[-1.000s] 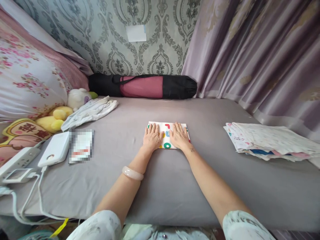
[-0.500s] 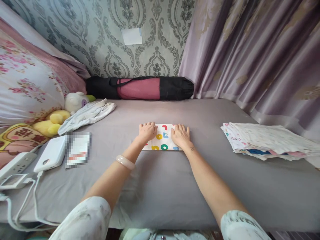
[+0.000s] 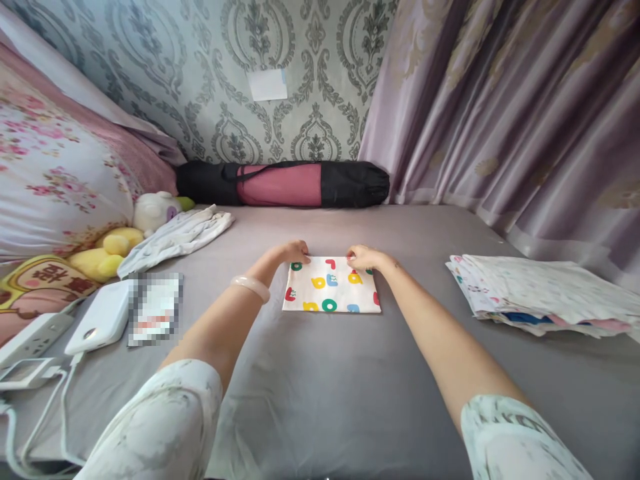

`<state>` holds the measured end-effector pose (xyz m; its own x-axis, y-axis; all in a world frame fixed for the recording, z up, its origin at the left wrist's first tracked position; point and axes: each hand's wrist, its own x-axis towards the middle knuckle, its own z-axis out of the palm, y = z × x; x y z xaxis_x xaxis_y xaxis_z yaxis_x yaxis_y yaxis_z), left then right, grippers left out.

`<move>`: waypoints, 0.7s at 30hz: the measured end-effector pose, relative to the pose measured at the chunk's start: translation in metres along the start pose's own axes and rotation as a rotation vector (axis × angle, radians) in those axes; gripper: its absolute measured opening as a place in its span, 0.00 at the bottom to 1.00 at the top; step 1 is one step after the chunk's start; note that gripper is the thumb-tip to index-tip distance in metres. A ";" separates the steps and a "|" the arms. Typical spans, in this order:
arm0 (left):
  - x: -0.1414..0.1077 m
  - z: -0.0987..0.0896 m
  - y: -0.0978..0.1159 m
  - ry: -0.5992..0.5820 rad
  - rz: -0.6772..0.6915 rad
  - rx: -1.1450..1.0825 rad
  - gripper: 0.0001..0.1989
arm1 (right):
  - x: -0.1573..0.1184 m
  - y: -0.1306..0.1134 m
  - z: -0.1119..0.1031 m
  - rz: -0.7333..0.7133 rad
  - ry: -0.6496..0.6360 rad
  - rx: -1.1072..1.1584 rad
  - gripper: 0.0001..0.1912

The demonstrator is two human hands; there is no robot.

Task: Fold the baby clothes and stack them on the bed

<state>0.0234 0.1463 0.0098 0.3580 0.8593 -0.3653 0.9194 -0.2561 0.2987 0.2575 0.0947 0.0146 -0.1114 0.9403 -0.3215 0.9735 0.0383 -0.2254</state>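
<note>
A white cloth (image 3: 330, 287) printed with colourful letters lies folded into a flat rectangle on the grey sheet (image 3: 320, 373). My left hand (image 3: 295, 251) pinches its far edge near the left corner, with the fingers closed. At the same far edge, toward the right corner, my right hand (image 3: 366, 257) grips the cloth between thumb and fingers. The near edge of the cloth rests free on the sheet.
A stack of folded cloths (image 3: 540, 290) lies at the right. Along the wall stretches a black and pink rolled bag (image 3: 280, 185). Plush toys, a crumpled cloth (image 3: 180, 233), a white power bank (image 3: 100, 317), a power strip (image 3: 35, 337) and cables are at the left.
Both hands have gone from lying flat on the cloth to pinching its far edge. More of the printed surface shows. The view has tilted slightly upward.
</note>
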 end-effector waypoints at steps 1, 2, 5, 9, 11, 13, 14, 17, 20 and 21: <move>0.002 0.000 -0.001 -0.010 0.000 -0.017 0.21 | 0.003 0.000 -0.002 0.009 -0.025 0.017 0.18; 0.004 0.000 -0.002 -0.016 0.001 -0.031 0.20 | 0.005 0.000 -0.004 0.016 -0.050 0.036 0.19; 0.005 0.001 -0.005 -0.003 0.017 -0.069 0.17 | 0.008 -0.002 -0.006 0.027 -0.081 0.074 0.16; 0.000 0.003 -0.010 0.048 0.054 -0.136 0.16 | 0.007 -0.004 -0.004 0.025 -0.029 0.086 0.14; -0.004 0.002 -0.013 0.072 0.082 -0.220 0.15 | 0.005 -0.001 -0.004 0.015 -0.005 0.102 0.16; -0.010 -0.001 -0.016 0.077 0.106 -0.334 0.15 | 0.000 0.002 -0.007 -0.002 0.032 0.154 0.21; -0.013 -0.004 -0.017 0.066 0.115 -0.383 0.15 | -0.003 0.004 -0.009 -0.019 0.044 0.197 0.23; -0.025 -0.016 -0.019 0.016 0.147 -0.457 0.14 | -0.017 0.010 -0.022 -0.124 -0.002 0.321 0.20; -0.040 -0.032 -0.016 0.002 0.225 -0.500 0.15 | -0.035 0.013 -0.040 -0.211 -0.031 0.372 0.12; -0.046 -0.038 -0.014 0.006 0.260 -0.524 0.15 | -0.041 0.013 -0.046 -0.221 -0.013 0.386 0.11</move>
<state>-0.0123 0.1274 0.0558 0.5591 0.8002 -0.2171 0.5974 -0.2073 0.7747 0.2842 0.0727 0.0672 -0.3132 0.9194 -0.2381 0.7804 0.1063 -0.6161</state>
